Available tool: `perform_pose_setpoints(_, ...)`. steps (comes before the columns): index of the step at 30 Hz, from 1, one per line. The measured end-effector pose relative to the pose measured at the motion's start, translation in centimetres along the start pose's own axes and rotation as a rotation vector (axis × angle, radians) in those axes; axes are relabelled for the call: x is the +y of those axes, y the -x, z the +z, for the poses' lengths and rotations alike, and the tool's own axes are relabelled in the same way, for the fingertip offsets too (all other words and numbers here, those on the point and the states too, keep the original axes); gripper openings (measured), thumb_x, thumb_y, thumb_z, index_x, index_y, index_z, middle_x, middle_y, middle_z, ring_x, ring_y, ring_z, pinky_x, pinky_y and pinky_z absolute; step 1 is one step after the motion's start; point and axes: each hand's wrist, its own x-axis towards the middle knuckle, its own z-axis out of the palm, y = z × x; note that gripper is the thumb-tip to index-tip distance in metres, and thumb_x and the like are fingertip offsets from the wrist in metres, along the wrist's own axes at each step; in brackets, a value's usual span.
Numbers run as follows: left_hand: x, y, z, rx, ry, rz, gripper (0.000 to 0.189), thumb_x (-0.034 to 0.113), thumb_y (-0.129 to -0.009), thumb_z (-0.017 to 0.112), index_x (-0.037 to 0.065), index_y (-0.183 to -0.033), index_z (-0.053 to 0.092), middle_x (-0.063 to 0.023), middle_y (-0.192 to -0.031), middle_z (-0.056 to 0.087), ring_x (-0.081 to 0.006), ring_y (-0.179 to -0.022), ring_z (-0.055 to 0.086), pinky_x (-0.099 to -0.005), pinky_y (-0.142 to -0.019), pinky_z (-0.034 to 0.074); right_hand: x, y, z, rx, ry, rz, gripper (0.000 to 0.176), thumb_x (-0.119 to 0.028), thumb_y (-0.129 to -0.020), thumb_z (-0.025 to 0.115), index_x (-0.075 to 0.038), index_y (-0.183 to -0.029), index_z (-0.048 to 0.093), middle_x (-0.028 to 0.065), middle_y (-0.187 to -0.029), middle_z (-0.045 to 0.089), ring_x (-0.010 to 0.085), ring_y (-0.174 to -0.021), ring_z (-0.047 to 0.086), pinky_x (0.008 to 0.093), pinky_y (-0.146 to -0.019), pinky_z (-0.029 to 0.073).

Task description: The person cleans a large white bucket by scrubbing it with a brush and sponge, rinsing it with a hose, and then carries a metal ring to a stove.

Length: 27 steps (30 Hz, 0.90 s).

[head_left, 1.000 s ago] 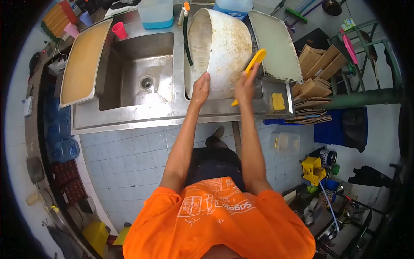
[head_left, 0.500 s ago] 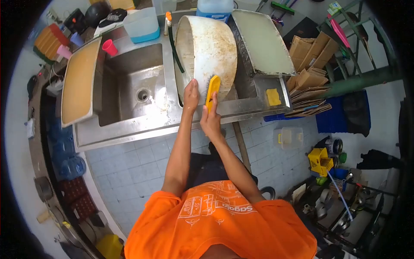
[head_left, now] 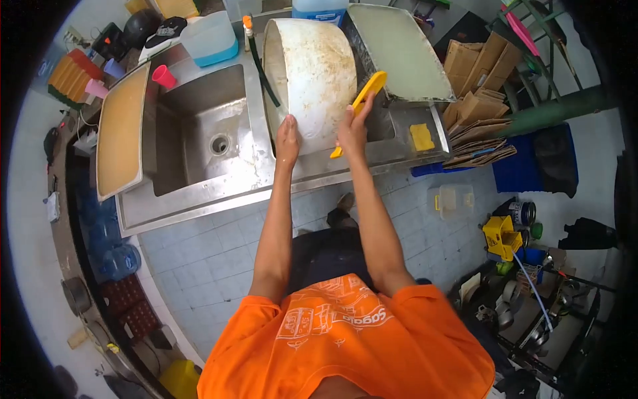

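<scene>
A large white round tub with brown stains lies on its side in the right sink basin, its opening facing left. My left hand grips the tub's near rim, with the thumb side up. In my right hand is a yellow scrub brush, held by its handle at the tub's right side. The brush is slanted, its head up and to the right; its bristles are hidden. A dark green hose with an orange end hangs beside the tub's opening.
The left basin has a drain. A tan tray leans at its left, near a red cup and a container of blue liquid. A pale tray and a yellow sponge are at right, beside stacked cardboard.
My right hand has moved right with the brush, from the tub's front face to its right side, and the brush now tilts more. My left hand stays on the rim.
</scene>
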Motion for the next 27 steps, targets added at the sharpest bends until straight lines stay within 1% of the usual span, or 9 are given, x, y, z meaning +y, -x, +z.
perform_pose_setpoints(1, 0.2, -0.6, 0.1, 0.005, -0.002, 0.046, 0.05, 0.046, -0.104, 0.038, 0.004, -0.076, 0.04, 0.0009, -0.071, 0.034, -0.0119, -0.069, 0.034, -0.0295, -0.065, 0.034, -1.7, -0.8, -0.9, -0.073, -0.036, 0.121, 0.066, -0.021, -0.1, 0.039, -0.016, -0.154, 0.001, 0.0343, -0.132, 0.049, 0.0495, -0.088, 0.063, 0.0539, -0.073, 0.052)
perform_pose_setpoints(7, 0.4, -0.7, -0.5, -0.028, -0.037, -0.053, 0.05, 0.042, -0.104, 0.039, -0.002, -0.083, 0.05, -0.0023, -0.076, 0.045, -0.0134, -0.076, 0.042, -0.0296, -0.071, 0.039, 5.0, 3.5, 6.6, 0.309, 0.128, -0.527, 0.066, -0.033, -0.102, 0.04, -0.017, -0.154, 0.004, 0.0277, -0.1, 0.065, 0.0428, -0.07, 0.064, 0.0492, -0.062, 0.052)
perform_pose_setpoints(9, 1.1, -0.2, -0.5, -0.034, -0.065, 0.048, 0.048, 0.039, -0.105, 0.039, -0.004, -0.087, 0.053, -0.0035, -0.081, 0.05, -0.0137, -0.081, 0.045, -0.0286, -0.077, 0.041, -0.1, -1.3, 0.6, 0.028, -0.279, 0.248, 0.066, -0.035, -0.103, 0.038, -0.02, -0.154, 0.0, 0.0266, -0.097, 0.064, 0.0406, -0.063, 0.063, 0.0493, -0.057, 0.051)
perform_pose_setpoints(14, 0.1, -0.2, 0.2, 0.016, -0.095, 0.072, 0.042, 0.033, -0.105, 0.04, -0.004, -0.089, 0.053, -0.0011, -0.081, 0.048, -0.0109, -0.082, 0.044, -0.0269, -0.076, 0.04, 7.9, 5.0, 6.3, 0.071, 0.037, 0.006, 0.069, -0.04, -0.102, 0.039, -0.023, -0.154, -0.003, 0.0256, -0.09, 0.063, 0.0381, -0.057, 0.061, 0.0497, -0.053, 0.05)
perform_pose_setpoints(16, 0.4, -0.3, -0.3, -0.041, -0.044, -0.025, 0.042, 0.032, -0.106, 0.039, -0.004, -0.091, 0.054, -0.0009, -0.083, 0.049, -0.0112, -0.084, 0.045, -0.0259, -0.078, 0.041, 7.8, 7.7, 8.1, 0.174, 0.048, -0.43, 0.065, -0.03, -0.102, 0.038, -0.023, -0.154, 0.0, 0.0333, -0.135, 0.047, 0.0495, -0.098, 0.061, 0.0523, -0.084, 0.051)
perform_pose_setpoints(17, 0.7, -0.3, -0.6, -0.056, -0.087, -0.052, 0.043, 0.033, -0.106, 0.039, -0.005, -0.094, 0.055, -0.001, -0.086, 0.051, -0.0117, -0.086, 0.046, -0.026, -0.08, 0.041, 6.8, 5.9, 6.4, -0.176, -0.093, 0.085, 0.066, -0.029, -0.101, 0.038, -0.02, -0.154, 0.0, 0.0315, -0.145, 0.035, 0.0483, -0.103, 0.06, 0.0515, -0.087, 0.05)
perform_pose_setpoints(18, 0.9, -0.5, -0.6, -0.057, -0.094, -0.06, 0.043, 0.033, -0.106, 0.039, -0.005, -0.094, 0.055, -0.001, -0.086, 0.051, -0.0117, -0.086, 0.046, -0.026, -0.08, 0.041, 6.6, 5.8, 6.5, -0.181, -0.096, 0.094, 0.066, -0.029, -0.101, 0.038, -0.02, -0.154, 0.0, 0.0315, -0.145, 0.035, 0.0483, -0.103, 0.06, 0.0515, -0.087, 0.05)
perform_pose_setpoints(24, 0.4, -0.6, -1.1, -0.099, -0.129, -0.093, 0.049, 0.038, -0.105, 0.04, -0.009, -0.104, 0.056, -0.0036, -0.095, 0.057, -0.0126, -0.094, 0.049, -0.0265, -0.089, 0.041, 8.2, 6.2, 8.4, 0.126, -0.056, -0.041, 0.07, -0.036, -0.101, 0.038, -0.024, -0.154, -0.006, 0.0283, -0.123, 0.057, 0.0389, -0.082, 0.066, 0.05, -0.068, 0.053)
perform_pose_setpoints(27, 1.4, -0.7, -1.4, -0.125, -0.187, -0.152, 0.051, 0.037, -0.105, 0.04, -0.009, -0.116, 0.057, -0.0074, -0.108, 0.062, -0.014, -0.104, 0.052, -0.0274, -0.096, 0.04, 9.8, 5.7, 9.9, 0.388, 0.167, -0.411, 0.074, -0.044, -0.1, 0.042, -0.024, -0.154, -0.005, 0.0178, -0.097, 0.06, 0.0237, -0.061, 0.06, 0.039, -0.053, 0.052)
